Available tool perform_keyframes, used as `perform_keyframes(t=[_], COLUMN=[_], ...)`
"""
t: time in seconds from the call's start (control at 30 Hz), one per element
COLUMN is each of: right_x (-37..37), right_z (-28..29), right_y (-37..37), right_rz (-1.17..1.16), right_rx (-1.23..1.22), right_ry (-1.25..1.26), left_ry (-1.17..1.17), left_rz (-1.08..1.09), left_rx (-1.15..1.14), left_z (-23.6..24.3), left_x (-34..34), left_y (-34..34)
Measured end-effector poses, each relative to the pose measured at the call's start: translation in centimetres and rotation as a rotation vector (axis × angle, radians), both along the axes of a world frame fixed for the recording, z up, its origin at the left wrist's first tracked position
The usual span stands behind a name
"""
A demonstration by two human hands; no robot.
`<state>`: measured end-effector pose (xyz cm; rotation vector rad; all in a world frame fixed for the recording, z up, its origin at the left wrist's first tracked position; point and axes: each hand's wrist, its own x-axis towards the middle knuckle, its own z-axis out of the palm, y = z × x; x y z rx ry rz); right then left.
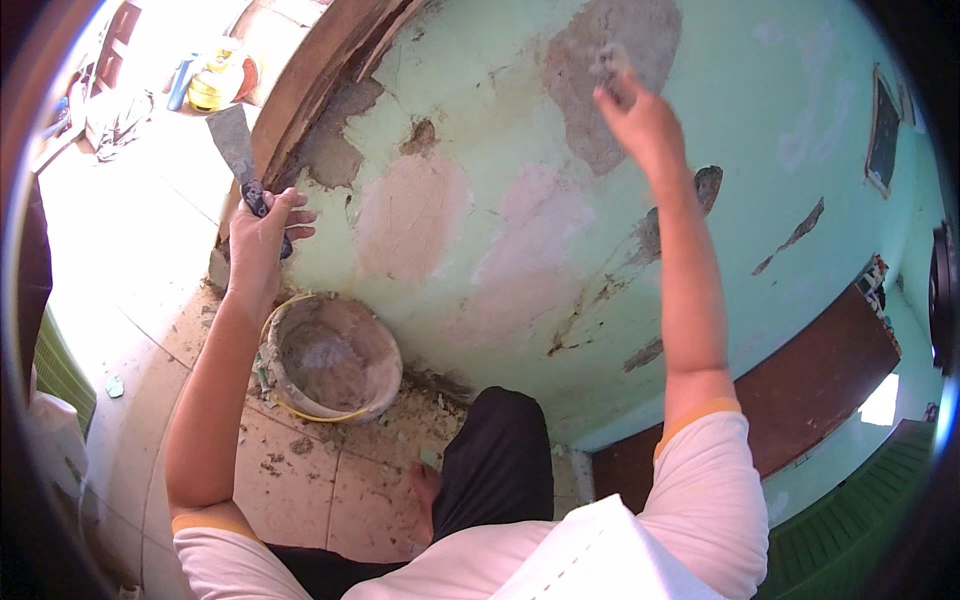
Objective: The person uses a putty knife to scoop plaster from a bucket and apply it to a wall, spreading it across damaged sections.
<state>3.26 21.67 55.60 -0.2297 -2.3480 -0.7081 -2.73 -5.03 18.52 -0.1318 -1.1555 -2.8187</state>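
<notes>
My left hand grips the dark handle of a putty knife between thumb and palm, some fingers loose, the flat metal blade pointing up. It is beside the wooden door frame. My right hand is raised to the green wall, at a bare grey patch where the paint is gone. Its fingers close on a small greyish thing, too smeared by motion to name. Below my left hand, a round bucket with a yellow handle and crusted inside stands on the floor.
Paint flakes and crumbs litter the tiled floor around the bucket. A brown wooden panel lies along the wall at right, near a green woven-looking chair. Through the doorway stands a yellow container. My bent knee is close to the wall.
</notes>
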Motion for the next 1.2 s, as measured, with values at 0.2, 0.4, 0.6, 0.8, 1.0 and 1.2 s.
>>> perform_keyframes(t=[0.2, 0.4, 0.6, 0.8, 1.0, 1.2], right_x=[-3.1, 1.5, -1.5, -3.1, 4.4, 0.2], right_z=[3.9, -2.8, 3.6, -2.5, -13.1, -4.0], right_y=[-3.2, 1.3, -2.7, 4.0, 8.8, 7.8], right_rz=[-0.078, -0.032, 0.002, 0.069, -0.043, 0.235], right_rx=[-0.01, 0.086, -0.001, -0.045, -0.104, 0.094], right_ry=[-0.018, -0.023, 0.05, 0.074, 0.05, 0.305], left_ry=[0.004, 0.03, 0.034, 0.061, 0.05, 0.047], left_rz=[-0.011, -0.001, 0.002, 0.0, 0.029, 0.022], left_rx=[-0.005, 0.02, 0.017, -0.015, -0.018, -0.029], left_z=[0.7, 0.4, -0.3, 0.4, -0.7, 0.1], left_x=[0.7, 0.5, -0.3, -0.1, -0.2, 0.7], left_y=[0.6, -0.2, 0.2, 0.4, -0.3, -0.5])
